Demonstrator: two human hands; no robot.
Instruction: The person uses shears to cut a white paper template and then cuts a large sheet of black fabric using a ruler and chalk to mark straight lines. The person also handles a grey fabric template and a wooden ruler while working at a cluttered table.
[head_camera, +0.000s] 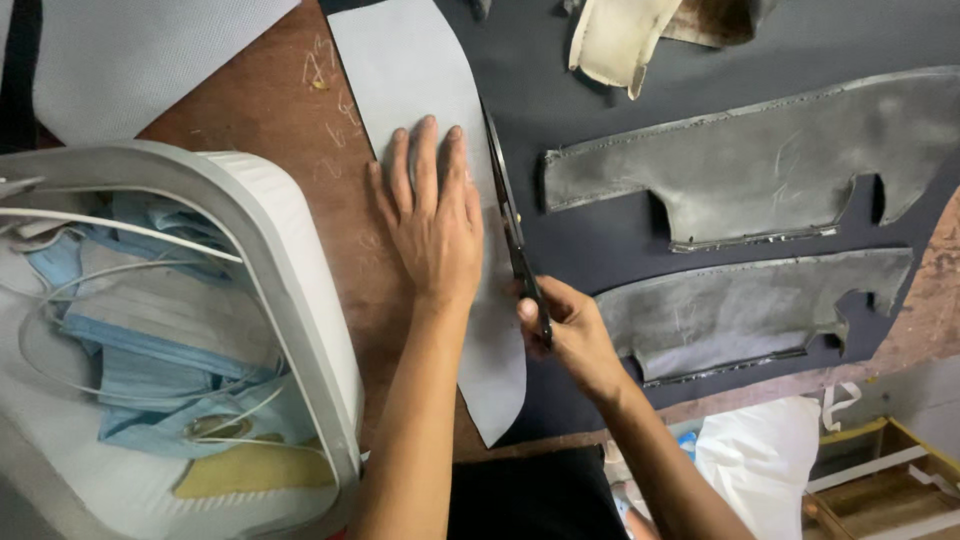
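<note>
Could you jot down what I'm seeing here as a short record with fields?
Left hand: left hand lies flat on a pale grey sheet
Right hand: right hand holds scissors along the sheet's edge
Surface: brown table, dark sheet beneath
Nearby: two grey cut pieces, white basket with blue cloth

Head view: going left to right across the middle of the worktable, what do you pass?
White basket of blue cloth → left hand pressing the light grey sheet → scissors in the right hand → two dark grey cut pieces.
</note>
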